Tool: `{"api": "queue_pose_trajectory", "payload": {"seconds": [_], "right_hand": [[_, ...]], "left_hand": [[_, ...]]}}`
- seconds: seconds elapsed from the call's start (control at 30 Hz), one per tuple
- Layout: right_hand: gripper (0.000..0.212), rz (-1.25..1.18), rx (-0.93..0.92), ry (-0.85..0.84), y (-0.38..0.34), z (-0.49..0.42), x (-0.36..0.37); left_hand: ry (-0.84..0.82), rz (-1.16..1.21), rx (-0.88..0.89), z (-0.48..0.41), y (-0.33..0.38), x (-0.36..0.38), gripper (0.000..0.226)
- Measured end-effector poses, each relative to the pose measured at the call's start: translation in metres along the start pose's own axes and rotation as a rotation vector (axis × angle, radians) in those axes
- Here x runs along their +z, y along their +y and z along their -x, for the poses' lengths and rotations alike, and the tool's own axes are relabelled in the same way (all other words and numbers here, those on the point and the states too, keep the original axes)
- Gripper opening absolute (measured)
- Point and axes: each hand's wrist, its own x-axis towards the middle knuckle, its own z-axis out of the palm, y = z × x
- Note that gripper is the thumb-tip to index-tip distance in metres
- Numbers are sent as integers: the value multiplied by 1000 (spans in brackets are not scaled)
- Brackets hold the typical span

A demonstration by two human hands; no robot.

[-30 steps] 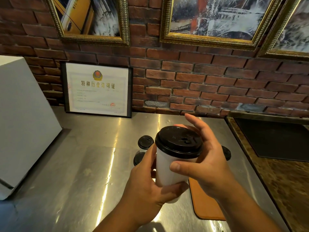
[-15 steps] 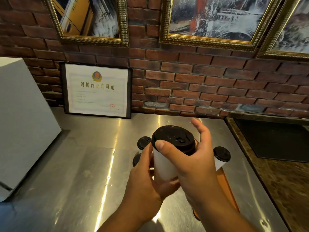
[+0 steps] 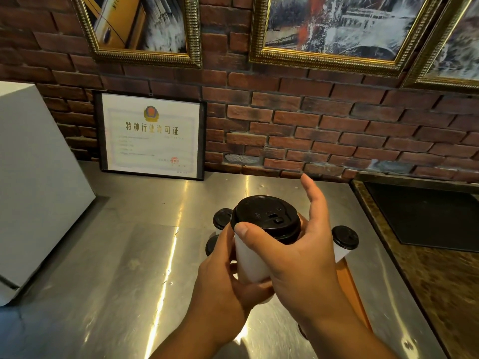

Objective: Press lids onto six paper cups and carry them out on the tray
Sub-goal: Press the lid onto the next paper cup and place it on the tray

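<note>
**Q:** Item one, location?

**A:** Paper cup [image 3: 250, 257], held clear above the tabletop [image 3: 129, 255]. Its long axis is near upright, with the lid [image 3: 267, 216] at 12 o'clock.

**Q:** Hands?

**A:** The left hand [image 3: 228, 278] is curled round the cup wall from 7 o'clock. The right hand [image 3: 305, 257] clamps the lid, thumb on the rim at 9 o'clock, fingers round the far edge, forefinger raised free.

**Q:** Destination?

**A:** Orange tray [image 3: 352, 286], at 4 o'clock of the cup and mostly hidden behind the right hand, which is the nearer one. The set-down probably goes down that way.

**Q:** Neighbours?

**A:** One lidded cup [image 3: 344, 238] at 3 o'clock. Two more cups [image 3: 222, 218] at 9 o'clock.
</note>
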Motion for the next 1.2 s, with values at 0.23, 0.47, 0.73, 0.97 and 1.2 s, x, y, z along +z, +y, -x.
{"api": "queue_pose_trajectory", "payload": {"seconds": [0.23, 0.47, 0.73, 0.97, 1.2], "right_hand": [[92, -75, 52, -106, 10, -14, -18], [81, -260, 135, -267, 9, -23, -36], [86, -417, 169, -263, 8, -20, -35], [78, -480, 120, -248, 6, -20, -33], [86, -492, 113, -237, 7, -21, -35]], "left_hand": [[-86, -120, 154, 2, 13, -3, 100], [-136, -160, 211, -2, 29, -1, 95], [-114, -151, 223, -3, 30, 4, 99], [-130, -169, 228, -5, 30, 5, 98], [-131, -196, 241, -7, 27, 7, 88]]}}
